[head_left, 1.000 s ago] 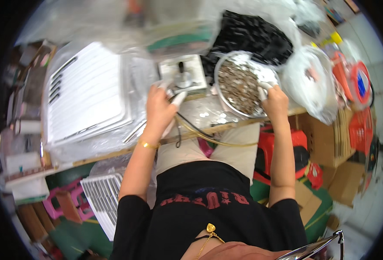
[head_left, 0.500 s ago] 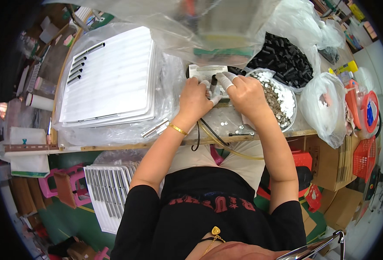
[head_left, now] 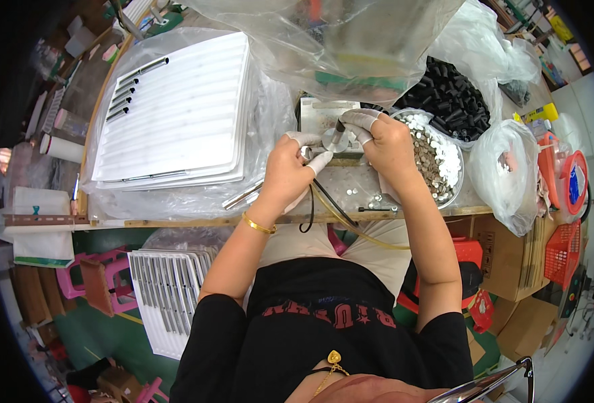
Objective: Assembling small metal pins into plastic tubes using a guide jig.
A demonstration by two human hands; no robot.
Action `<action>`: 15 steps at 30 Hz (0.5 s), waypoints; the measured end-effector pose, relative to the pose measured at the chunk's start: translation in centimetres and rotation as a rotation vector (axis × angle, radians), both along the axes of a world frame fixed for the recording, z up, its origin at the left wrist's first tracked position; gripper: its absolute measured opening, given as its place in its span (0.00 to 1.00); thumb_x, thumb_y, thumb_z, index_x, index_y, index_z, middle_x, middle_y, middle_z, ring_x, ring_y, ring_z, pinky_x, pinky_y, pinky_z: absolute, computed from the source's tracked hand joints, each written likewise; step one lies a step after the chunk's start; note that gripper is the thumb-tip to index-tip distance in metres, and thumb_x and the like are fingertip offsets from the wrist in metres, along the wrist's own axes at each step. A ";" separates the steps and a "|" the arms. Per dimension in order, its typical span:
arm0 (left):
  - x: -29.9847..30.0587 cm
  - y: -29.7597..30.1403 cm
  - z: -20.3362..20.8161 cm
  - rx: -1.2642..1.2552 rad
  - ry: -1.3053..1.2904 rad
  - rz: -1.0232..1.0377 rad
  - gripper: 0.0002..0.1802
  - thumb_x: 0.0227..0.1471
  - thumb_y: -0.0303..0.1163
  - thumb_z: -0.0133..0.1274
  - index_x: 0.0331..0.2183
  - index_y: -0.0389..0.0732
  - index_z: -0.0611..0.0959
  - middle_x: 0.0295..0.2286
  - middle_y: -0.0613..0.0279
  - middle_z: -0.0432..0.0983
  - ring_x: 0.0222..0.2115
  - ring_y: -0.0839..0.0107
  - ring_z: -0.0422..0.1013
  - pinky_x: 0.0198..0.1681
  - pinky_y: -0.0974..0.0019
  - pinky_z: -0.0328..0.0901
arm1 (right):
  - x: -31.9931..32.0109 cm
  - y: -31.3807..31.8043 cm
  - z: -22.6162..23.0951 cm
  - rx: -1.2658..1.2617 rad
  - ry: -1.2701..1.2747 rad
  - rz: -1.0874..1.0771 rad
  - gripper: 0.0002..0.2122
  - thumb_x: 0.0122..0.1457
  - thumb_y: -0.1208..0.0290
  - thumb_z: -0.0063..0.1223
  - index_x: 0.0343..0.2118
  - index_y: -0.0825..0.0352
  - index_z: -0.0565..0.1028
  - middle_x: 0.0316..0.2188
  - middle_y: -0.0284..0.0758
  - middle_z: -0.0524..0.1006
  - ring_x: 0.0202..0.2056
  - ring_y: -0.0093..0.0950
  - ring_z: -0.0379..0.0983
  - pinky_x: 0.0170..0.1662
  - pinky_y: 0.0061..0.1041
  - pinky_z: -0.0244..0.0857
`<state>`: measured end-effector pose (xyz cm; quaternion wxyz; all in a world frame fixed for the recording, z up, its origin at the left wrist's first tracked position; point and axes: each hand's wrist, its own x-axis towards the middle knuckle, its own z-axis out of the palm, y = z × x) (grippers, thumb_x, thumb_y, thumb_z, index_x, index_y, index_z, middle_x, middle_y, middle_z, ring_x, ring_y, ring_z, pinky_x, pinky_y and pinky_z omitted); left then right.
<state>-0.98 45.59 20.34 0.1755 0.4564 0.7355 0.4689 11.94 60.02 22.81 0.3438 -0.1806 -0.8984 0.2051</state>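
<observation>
My right hand (head_left: 386, 138), with white covers on its fingers, pinches a short black tube-shaped piece (head_left: 340, 127) that tilts above the small work block. Opposite it, my left hand (head_left: 290, 166) is closed, fingertips also covered in white. A shiny metal tube (head_left: 305, 152) shows only its end between the left fingers; the rest is hidden by the hand. A pale round disc (head_left: 329, 140) shows by the black piece; what it belongs to is unclear. Behind the hands stands the pale metal work block (head_left: 324, 111). A silver tube (head_left: 244, 195) lies beside my left wrist.
Right of my hands stand a tub of silvery discs (head_left: 438, 164) and a bag of black tube pieces (head_left: 448, 101). White foam trays (head_left: 176, 114) with a few chrome tubes lie left. Clear plastic (head_left: 330, 47) hangs ahead. Small metal parts (head_left: 375, 203) and a cable (head_left: 312, 208) lie near the front edge.
The left hand has drawn slightly left and down, with a shiny tube end now showing in it. The right hand has lifted and tilted the black piece. The whole view has shifted slightly.
</observation>
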 end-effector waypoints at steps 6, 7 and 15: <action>0.4 -0.1 -0.2 0.187 -0.567 -0.026 0.21 0.45 0.25 0.61 0.43 0.33 0.77 0.32 0.64 0.76 0.31 0.80 0.68 0.34 0.77 0.63 | 0.0 -0.3 -0.4 0.010 0.048 -0.010 0.08 0.49 0.78 0.56 0.34 0.64 0.80 0.35 0.35 0.79 0.33 0.32 0.77 0.36 0.25 0.70; 0.5 -0.2 0.4 0.170 -0.657 -0.016 0.21 0.45 0.23 0.61 0.44 0.33 0.76 0.33 0.65 0.77 0.32 0.82 0.68 0.34 0.79 0.63 | 0.1 -0.4 -0.4 0.009 0.049 -0.009 0.08 0.49 0.78 0.56 0.34 0.64 0.80 0.35 0.35 0.79 0.33 0.32 0.77 0.36 0.25 0.70; -1.7 -0.5 -0.3 0.248 -1.616 -0.588 0.53 0.48 0.74 0.29 0.54 0.32 0.65 0.47 0.56 0.69 0.41 0.69 0.69 0.41 0.65 0.67 | 1.1 -4.2 2.1 0.415 0.001 0.256 0.16 0.43 0.77 0.54 0.39 0.62 0.78 0.38 0.38 0.75 0.30 0.32 0.75 0.27 0.26 0.70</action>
